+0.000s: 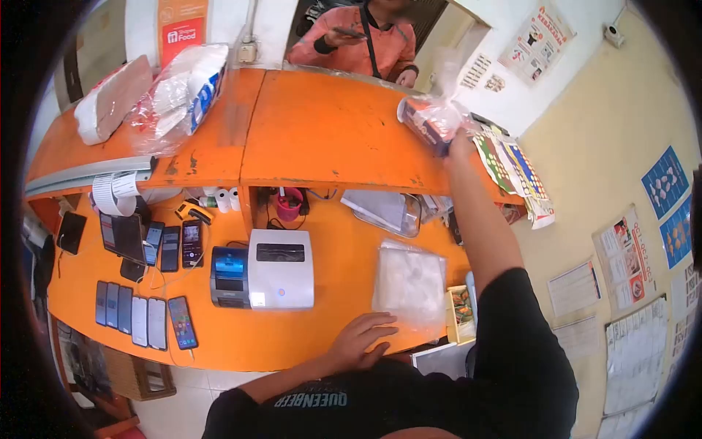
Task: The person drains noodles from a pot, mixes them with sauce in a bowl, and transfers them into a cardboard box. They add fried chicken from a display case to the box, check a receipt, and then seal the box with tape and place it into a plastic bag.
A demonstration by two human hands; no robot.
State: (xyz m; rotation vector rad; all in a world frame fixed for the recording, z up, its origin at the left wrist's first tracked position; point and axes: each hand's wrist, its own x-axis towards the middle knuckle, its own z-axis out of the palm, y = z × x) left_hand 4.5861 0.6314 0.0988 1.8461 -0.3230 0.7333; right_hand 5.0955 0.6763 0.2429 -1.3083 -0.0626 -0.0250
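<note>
On the raised orange counter, my right arm reaches forward, and my right hand (pixel 461 144) is closed at the side of a clear plastic bag (pixel 447 102) with a dark blue and orange box (pixel 433 126) inside. The bag's top stands up, gathered. Its fingers are partly hidden and blurred. My left hand (pixel 363 339) is low over the front edge of the lower desk, fingers stretched out and holding nothing. Beside it lies a stack of clear plastic bags (pixel 411 282).
A person in a pink jacket (pixel 329 45) holds a phone (pixel 349 32) beyond the counter. Printers (pixel 281 282), several phones (pixel 183 322) and a laptop (pixel 121 238) occupy the desk. Wrapped packs (pixel 113 99) stand at the left, sticker sheets (pixel 515 164) at the right.
</note>
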